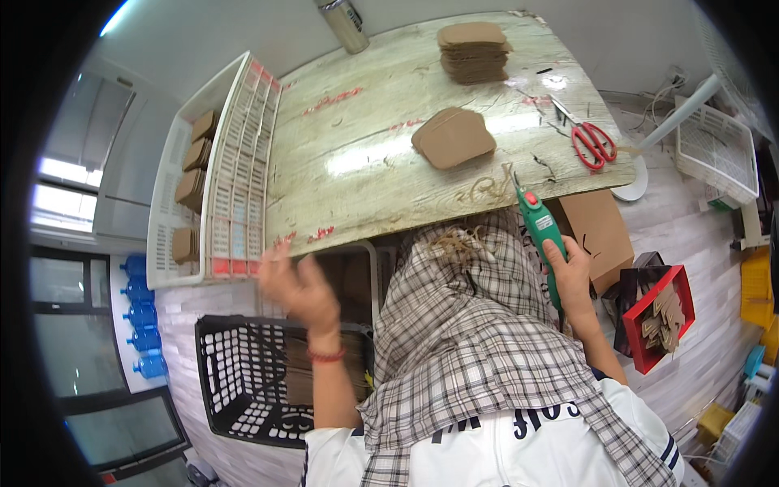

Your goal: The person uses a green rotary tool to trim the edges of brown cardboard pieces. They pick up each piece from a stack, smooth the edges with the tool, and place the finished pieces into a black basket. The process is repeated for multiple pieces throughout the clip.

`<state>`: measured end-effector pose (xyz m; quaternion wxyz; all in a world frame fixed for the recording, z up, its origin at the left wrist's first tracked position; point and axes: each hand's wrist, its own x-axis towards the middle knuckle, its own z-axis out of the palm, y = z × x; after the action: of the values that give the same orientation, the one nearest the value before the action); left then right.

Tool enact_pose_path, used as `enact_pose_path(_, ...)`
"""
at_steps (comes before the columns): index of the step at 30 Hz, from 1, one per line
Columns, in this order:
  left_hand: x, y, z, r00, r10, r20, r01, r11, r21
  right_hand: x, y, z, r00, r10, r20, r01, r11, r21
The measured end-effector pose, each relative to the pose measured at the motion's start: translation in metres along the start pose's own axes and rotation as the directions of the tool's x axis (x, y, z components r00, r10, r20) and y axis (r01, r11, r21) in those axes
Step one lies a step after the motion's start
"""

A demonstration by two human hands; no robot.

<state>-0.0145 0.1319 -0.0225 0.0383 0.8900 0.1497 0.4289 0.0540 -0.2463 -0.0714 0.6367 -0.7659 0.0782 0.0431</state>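
Observation:
My right hand (572, 276) grips a green glue gun (540, 231) by its handle, nozzle pointing up at the table's near edge beside a loop of brown twine (485, 188). My left hand (296, 284) is raised with fingers spread and holds nothing, hovering near the front corner of a white crate (235, 178). A small pile of brown cardboard tags (453, 136) lies in the middle of the wooden table (357, 162). A taller stack of tags (473, 50) stands at the far edge. A plaid cloth (479, 325) covers my lap.
Red-handled scissors (592, 142) lie at the table's right. The white crate holds more tags. A black crate (243, 377) with cardboard sits on the floor at left. A red box (661, 316) of tags, a brown carton (596, 231) and a white basket (718, 154) are at right. A metal can (343, 24) stands far back.

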Motion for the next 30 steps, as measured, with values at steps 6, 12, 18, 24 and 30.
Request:
enact_pose_path(6,0.047,0.110,0.162,0.892,0.335,0.304,-0.214,0.905,-0.367,-0.014,0.004,-0.006,1.000,-0.017,-0.001,0.017,0.999,-0.038)
enact_pose_path(12,0.034,0.133,0.214,0.851,0.333,0.406,-0.133,0.885,-0.447,-0.020,0.013,-0.019,0.996,-0.029,-0.090,0.027,0.999,-0.019)
enact_pose_path(18,0.024,0.147,0.172,0.916,0.250,0.313,-0.103,0.901,-0.421,-0.007,0.013,-0.016,0.999,-0.002,-0.050,0.000,1.000,-0.029)
enact_pose_path(24,0.015,0.146,0.157,0.937,0.185,0.297,0.003,0.844,-0.536,-0.003,0.002,-0.008,1.000,0.010,-0.010,-0.010,1.000,-0.008)
enact_pose_path(30,-0.011,0.157,0.150,0.715,-0.130,0.687,0.652,-0.230,-0.723,-0.003,-0.006,0.000,0.999,-0.011,0.033,0.012,1.000,-0.023)
